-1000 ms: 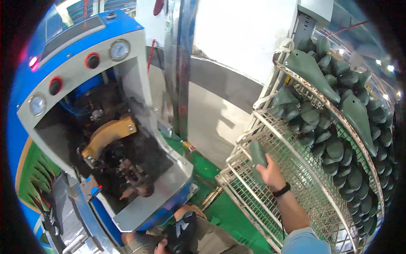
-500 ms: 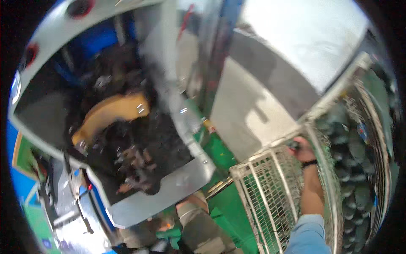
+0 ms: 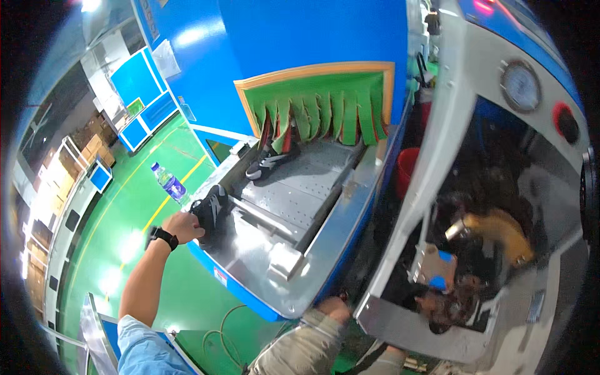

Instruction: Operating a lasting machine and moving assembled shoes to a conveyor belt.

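My left hand [image 3: 182, 226], with a dark watch on its wrist, reaches in from the lower left. Its fingers close on a black sneaker [image 3: 211, 209] with a pale side stripe, at the left edge of a metal tabletop. The sneaker's lower end is partly hidden by my fingers. A second black and grey sneaker [image 3: 269, 162] sits farther back on a grey perforated plate [image 3: 306, 187], just in front of a green strip curtain [image 3: 319, 106]. My right hand is outside the picture.
A clear bottle [image 3: 170, 184] with a purple label stands beyond my left hand. On the right is a grey machine [image 3: 400, 312] with a dark cavity, a curved yellow part [image 3: 500, 231] and a gauge [image 3: 520, 85]. A red bucket [image 3: 407, 169] stands between the machines.
The view has swung left, so the grey machine now lies on the right. The wire basket and the hand over it have left the picture. My left hand now shows, gripping a sneaker.
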`<state>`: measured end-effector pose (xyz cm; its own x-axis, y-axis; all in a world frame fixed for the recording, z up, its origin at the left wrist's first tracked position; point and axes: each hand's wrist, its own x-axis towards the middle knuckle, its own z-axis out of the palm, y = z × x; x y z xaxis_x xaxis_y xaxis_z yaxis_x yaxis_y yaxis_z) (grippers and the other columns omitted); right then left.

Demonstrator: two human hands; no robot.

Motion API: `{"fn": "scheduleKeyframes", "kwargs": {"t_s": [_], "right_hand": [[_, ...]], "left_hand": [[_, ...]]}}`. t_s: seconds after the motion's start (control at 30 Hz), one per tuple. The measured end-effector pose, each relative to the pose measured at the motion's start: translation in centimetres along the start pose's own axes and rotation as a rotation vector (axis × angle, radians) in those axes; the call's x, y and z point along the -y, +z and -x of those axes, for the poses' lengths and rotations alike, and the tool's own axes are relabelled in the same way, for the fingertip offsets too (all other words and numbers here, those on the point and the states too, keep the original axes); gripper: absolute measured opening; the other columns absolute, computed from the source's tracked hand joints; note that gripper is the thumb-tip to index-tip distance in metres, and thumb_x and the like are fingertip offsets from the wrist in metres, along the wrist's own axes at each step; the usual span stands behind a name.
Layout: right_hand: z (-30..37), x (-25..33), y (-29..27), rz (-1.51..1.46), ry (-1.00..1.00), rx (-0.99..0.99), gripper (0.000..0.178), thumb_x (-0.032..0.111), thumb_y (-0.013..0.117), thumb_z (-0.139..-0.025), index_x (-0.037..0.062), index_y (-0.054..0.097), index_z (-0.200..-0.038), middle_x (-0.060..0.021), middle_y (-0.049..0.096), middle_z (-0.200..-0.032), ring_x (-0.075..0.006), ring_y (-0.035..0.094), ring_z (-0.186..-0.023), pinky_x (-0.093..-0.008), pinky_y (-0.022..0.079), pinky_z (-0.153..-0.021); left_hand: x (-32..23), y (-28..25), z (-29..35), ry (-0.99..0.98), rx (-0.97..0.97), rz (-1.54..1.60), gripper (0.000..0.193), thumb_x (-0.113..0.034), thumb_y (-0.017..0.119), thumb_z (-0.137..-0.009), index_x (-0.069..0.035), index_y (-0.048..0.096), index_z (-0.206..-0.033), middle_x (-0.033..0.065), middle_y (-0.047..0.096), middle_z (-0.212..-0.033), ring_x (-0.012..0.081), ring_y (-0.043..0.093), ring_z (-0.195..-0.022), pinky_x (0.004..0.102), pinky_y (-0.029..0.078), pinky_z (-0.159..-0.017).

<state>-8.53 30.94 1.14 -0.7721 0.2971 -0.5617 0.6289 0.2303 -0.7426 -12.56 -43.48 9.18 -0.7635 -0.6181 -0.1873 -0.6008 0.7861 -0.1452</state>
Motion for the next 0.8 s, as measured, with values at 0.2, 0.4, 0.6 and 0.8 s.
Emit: {"fn": "scheduleKeyframes", "kwargs": {"t_s": [0.2,0.4,0.6,0.8], "right_hand": [[-3.5,-7.0,7.3,-0.092,0.274,0.111,0.047,0.017,0.06,-0.099,-0.0002,0.049,-0.141,-0.0083,0.067,-0.108,-0.016,0.059,-0.078,-0.0333,0.052,-0.075],[-6.8,-10.1,10.7,0.239,-0.098,0.481,0.047,0.024,0.06,-0.099,0.004,0.051,-0.141,-0.0092,0.062,-0.113,-0.0201,0.055,-0.087,-0.0361,0.05,-0.079],[-6.4,-15.0,8.0,0.07,0.352,0.128,0.043,0.023,0.063,-0.098,0.0072,0.056,-0.138,-0.0023,0.067,-0.104,-0.0136,0.055,-0.074,-0.0305,0.051,-0.073],[0.2,0.6,15.1,0.225,-0.4,0.311,0.055,0.027,0.066,-0.096,0.0023,0.05,-0.143,-0.0158,0.066,-0.119,-0.02,0.064,-0.096,-0.0352,0.051,-0.087]], "left_hand": [[-10.2,-7.7,-11.0,0.251,-0.176,0.309,0.047,-0.049,0.065,-0.084,-0.002,0.07,-0.083,0.0198,0.068,-0.083,0.0365,0.066,-0.079,0.046,0.053,-0.073],[-12.6,7.3,-33.9,0.04,-0.643,0.926,0.09,-0.045,0.089,-0.057,-0.004,0.056,-0.13,0.0202,0.063,-0.126,0.0339,0.06,-0.117,0.0407,0.047,-0.099],[-18.3,4.8,-27.6,-0.039,-0.503,0.893,0.063,-0.029,0.09,-0.064,0.003,0.06,-0.109,0.0239,0.066,-0.112,0.0411,0.062,-0.106,0.0447,0.05,-0.092],[-17.5,-2.2,-2.5,0.405,-0.084,1.554,0.061,-0.012,0.084,-0.071,0.004,0.056,-0.123,0.0106,0.068,-0.106,0.019,0.066,-0.094,0.0324,0.054,-0.085]]}}
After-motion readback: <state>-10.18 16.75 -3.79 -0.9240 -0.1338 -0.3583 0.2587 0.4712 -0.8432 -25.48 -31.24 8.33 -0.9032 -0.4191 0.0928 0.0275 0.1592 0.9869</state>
